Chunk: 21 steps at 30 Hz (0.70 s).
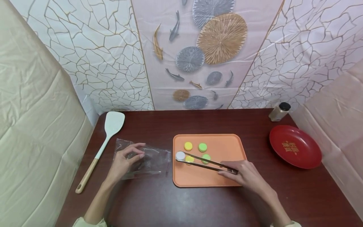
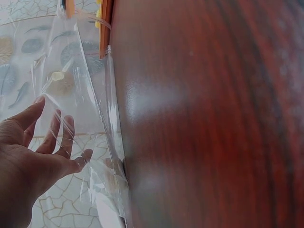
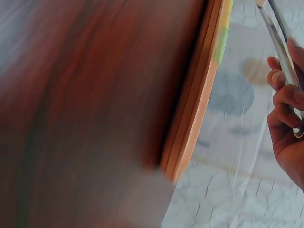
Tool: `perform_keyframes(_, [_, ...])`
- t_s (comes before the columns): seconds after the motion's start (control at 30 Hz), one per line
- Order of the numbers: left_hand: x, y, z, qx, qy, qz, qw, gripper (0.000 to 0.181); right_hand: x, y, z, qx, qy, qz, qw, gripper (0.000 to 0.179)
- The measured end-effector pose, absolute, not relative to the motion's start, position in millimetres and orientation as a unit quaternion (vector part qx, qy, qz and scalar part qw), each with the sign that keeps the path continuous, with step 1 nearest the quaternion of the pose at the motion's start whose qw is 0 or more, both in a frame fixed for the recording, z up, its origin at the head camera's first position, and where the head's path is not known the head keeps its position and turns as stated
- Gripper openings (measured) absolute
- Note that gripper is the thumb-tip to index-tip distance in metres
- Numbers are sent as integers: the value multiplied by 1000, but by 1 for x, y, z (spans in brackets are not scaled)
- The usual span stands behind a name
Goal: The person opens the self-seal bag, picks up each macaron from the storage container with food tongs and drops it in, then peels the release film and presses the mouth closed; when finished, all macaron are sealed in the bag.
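Note:
My left hand [image 1: 124, 162] pinches the upper film of a clear plastic bag [image 1: 154, 162] between thumb and forefinger. In the left wrist view the film [image 2: 90, 90] stretches up past the spread fingers. My right hand [image 1: 246, 175] grips dark metal tongs [image 1: 204, 162], their tips around a white macaron-like round [image 1: 180, 155] at the left side of the orange tray [image 1: 221, 142]. Near it are two yellow rounds [image 1: 188, 146] and two green rounds [image 1: 202, 147]. The tongs partly cover the front yellow and green ones. In the right wrist view the tongs [image 3: 280, 47] slant upward.
A white spatula [image 1: 113, 124] with a wooden handle lies left of the bag. On the right are a red plate [image 1: 295, 146] with gold characters and a black-capped jar [image 1: 279, 112]. Fabric-covered walls enclose the dark wooden table [image 1: 158, 201].

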State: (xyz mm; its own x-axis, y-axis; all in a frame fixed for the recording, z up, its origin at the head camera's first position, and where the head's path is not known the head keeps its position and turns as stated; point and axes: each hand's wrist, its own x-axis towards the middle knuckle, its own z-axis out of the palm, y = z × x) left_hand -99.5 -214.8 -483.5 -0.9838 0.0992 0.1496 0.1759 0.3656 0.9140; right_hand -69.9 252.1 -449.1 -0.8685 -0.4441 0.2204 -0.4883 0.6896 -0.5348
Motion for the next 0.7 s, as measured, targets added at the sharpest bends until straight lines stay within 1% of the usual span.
perform_keyframes(0.13, [-100,-215,-484,-87,-826,-555,41,12,-75,228,-452,272,-912,305,31,14])
perform_keyframes(0.3, [-99,-215,-483,-98,-820,-562,48,10,-78,204,-457,294,-910,292,36,11])
perform_keyframes(0.53, [-96,-216,-482,-90,-814,-572,37,9,-84,174,-462,325,-907,269,18,15])
perform_keyframes(0.7, [-98,-216,-482,-101,-816,-568,43,11,-91,147,-464,330,-907,258,38,21])
